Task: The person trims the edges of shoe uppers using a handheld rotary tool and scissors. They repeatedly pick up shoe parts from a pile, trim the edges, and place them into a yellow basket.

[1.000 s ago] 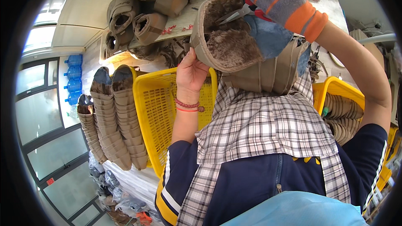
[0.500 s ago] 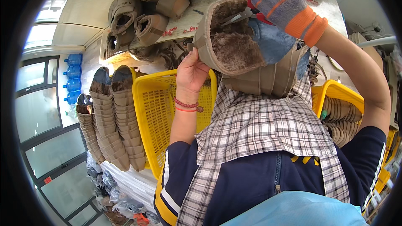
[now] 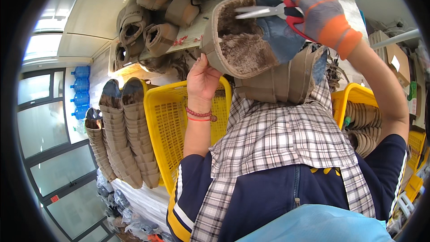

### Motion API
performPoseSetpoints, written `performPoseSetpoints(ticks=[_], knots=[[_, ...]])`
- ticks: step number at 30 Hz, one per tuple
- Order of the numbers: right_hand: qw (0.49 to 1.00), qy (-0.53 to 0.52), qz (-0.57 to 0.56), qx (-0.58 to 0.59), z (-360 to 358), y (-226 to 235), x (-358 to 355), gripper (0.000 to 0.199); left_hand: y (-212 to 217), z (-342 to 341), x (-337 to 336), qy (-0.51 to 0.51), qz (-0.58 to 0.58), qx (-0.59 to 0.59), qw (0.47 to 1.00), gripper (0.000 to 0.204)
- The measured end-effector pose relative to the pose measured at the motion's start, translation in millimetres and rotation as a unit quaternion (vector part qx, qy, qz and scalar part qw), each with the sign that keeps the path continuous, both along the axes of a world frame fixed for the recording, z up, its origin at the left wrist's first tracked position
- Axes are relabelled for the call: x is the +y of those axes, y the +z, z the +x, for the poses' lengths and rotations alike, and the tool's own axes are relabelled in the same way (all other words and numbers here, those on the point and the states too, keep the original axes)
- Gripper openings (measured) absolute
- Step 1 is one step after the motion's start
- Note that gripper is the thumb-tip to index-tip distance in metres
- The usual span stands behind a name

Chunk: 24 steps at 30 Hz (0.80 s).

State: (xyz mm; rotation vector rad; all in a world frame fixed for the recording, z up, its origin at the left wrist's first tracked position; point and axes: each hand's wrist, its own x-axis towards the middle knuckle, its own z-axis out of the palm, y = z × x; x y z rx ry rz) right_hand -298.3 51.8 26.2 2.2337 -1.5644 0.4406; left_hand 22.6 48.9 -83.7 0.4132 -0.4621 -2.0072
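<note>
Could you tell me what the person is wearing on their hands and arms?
The left hand is bare, with a red bead bracelet at the wrist. The right hand wears a grey knit glove with red fingertips and an orange cuff. Both arms have short navy sleeves; the left sleeve shows yellow and white stripes.

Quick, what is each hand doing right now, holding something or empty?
Left hand: bare, holding the rim of the fur-lined boot.
Right hand: gloved, closed on the scissors.
</note>
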Motion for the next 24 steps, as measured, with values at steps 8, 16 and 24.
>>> performPoseSetpoints(ticks=[8,16,24], knots=[[0.835,0.029,0.108,-0.539,24,2,71,0.060,48,-125,3,-0.062,-0.234,-0.139,0.960,0.039],[0.749,-0.164,0.071,-0.638,-44,-57,181,0.045,-1,-126,-11,-0.164,-0.540,-0.616,0.549,0.055],[0.683,-0.072,0.190,-0.702,-26,-113,172,0.052,-15,-110,-37,-0.258,-0.459,-0.528,0.667,0.043]])
